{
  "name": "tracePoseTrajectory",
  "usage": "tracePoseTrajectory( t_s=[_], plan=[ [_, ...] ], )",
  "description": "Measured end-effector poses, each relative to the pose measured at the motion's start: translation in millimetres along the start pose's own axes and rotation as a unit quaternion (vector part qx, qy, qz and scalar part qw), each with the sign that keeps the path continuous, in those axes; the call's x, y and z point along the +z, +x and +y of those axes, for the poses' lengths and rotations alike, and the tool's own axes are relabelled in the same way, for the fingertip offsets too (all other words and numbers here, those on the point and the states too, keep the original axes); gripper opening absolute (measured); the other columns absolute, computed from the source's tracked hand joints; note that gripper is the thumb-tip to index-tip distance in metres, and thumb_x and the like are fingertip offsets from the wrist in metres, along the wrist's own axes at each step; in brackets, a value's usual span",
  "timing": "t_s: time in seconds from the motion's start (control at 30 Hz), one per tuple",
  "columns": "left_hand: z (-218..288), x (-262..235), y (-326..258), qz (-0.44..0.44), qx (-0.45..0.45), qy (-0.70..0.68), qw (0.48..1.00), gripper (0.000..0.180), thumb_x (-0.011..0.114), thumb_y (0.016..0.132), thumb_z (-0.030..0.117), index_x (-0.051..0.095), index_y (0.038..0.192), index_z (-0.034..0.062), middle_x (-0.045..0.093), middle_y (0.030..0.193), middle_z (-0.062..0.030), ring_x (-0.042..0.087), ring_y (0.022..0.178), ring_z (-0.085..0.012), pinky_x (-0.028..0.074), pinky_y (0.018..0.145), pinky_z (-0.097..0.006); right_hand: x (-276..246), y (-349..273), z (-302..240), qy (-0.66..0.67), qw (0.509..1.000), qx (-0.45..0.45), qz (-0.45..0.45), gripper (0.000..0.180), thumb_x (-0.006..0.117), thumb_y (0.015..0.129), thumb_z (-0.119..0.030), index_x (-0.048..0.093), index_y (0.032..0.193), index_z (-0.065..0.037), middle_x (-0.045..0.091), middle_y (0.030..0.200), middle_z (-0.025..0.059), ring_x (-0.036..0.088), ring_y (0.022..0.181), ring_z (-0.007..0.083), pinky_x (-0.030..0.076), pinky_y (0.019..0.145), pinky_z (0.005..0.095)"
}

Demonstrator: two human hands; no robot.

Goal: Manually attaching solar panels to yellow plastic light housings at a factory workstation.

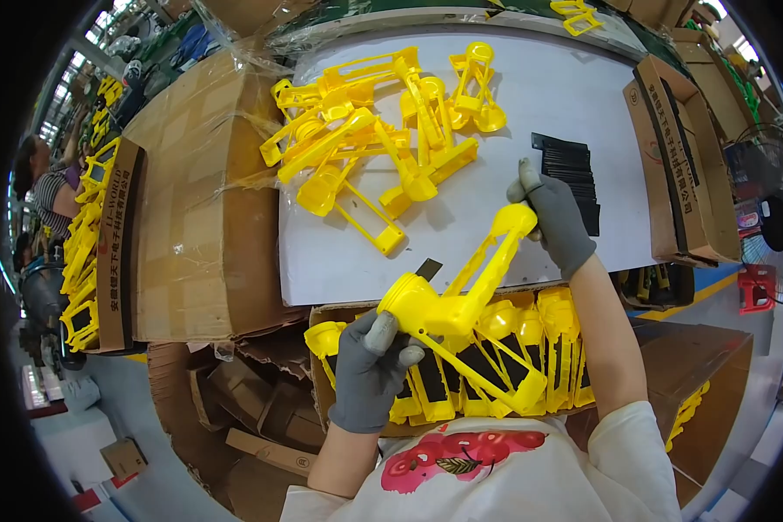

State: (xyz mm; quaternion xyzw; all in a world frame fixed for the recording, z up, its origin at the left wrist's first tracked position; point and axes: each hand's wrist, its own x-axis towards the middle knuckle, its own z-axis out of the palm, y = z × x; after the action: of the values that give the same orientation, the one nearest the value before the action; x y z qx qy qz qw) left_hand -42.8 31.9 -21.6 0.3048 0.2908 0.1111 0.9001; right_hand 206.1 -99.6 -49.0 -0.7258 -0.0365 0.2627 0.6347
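A glossy yellow plastic frame (pixel 448 313) with rounded ends and long slotted arms is held up in front of me, slanting from lower left to upper right. My left hand (pixel 363 374), in a grey glove, grips its left end with thumb and fingers. At the raised round end, my gloved right hand (pixel 558 216) has its bent fingers against the part; its exact grip is partly hidden. Behind the frame a small black piece (pixel 428 268) shows. A row of thin black strips (pixel 570 170) lies on the table just beyond my right hand.
Several similar yellow frames (pixel 365 130) are heaped on the white table (pixel 513 96). Below my hands, a carton holds yellow frames with black strips (pixel 561 326). A large taped carton (pixel 183 200) stands left, an open carton (pixel 683 165) right. Another person (pixel 52 191) is at far left.
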Motion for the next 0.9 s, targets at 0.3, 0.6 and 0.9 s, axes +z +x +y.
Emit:
tracePoseTrajectory(
  t_s=[0.3, 0.6, 0.9],
  plan=[
    [1.8, -1.9, -1.4, -0.020, -0.014, -0.029, 0.999, 0.041, 0.058, 0.093, 0.027, 0.055, 0.118, -0.0059, 0.066, 0.094, -0.0144, 0.062, 0.071, -0.0093, 0.053, 0.060, -0.015, -0.2, -16.9, -10.8, 0.189, 0.977, 0.024, -0.098, 0.032, 0.061, 0.090, -0.021, 0.056, 0.115, -0.003, 0.053, 0.073, -0.0010, 0.043, 0.048, 0.0012, 0.031, 0.040, 0.0145],
    [1.1, 4.2, -2.9, -0.032, -0.043, -0.076, 0.996, 0.048, 0.059, 0.093, 0.032, 0.052, 0.121, -0.0072, 0.066, 0.095, -0.0176, 0.063, 0.071, -0.0113, 0.053, 0.057, -0.015, -17.1, -16.4, 7.4, 0.009, 0.997, -0.068, 0.022, 0.031, 0.062, 0.091, -0.024, 0.060, 0.114, -0.003, 0.066, 0.081, 0.0052, 0.060, 0.066, 0.0055, 0.044, 0.054, 0.0156],
    [-1.6, 2.8, -2.7, -0.058, -0.066, -0.121, 0.989, 0.048, 0.059, 0.092, 0.031, 0.052, 0.120, -0.0078, 0.065, 0.095, -0.0206, 0.062, 0.067, -0.0120, 0.055, 0.059, -0.017, -36.3, -42.7, 14.6, 0.019, 0.990, -0.133, 0.041, 0.030, 0.062, 0.091, -0.017, 0.058, 0.116, -0.002, 0.066, 0.087, 0.0055, 0.062, 0.068, 0.0071, 0.045, 0.054, 0.0156]
  ],
)
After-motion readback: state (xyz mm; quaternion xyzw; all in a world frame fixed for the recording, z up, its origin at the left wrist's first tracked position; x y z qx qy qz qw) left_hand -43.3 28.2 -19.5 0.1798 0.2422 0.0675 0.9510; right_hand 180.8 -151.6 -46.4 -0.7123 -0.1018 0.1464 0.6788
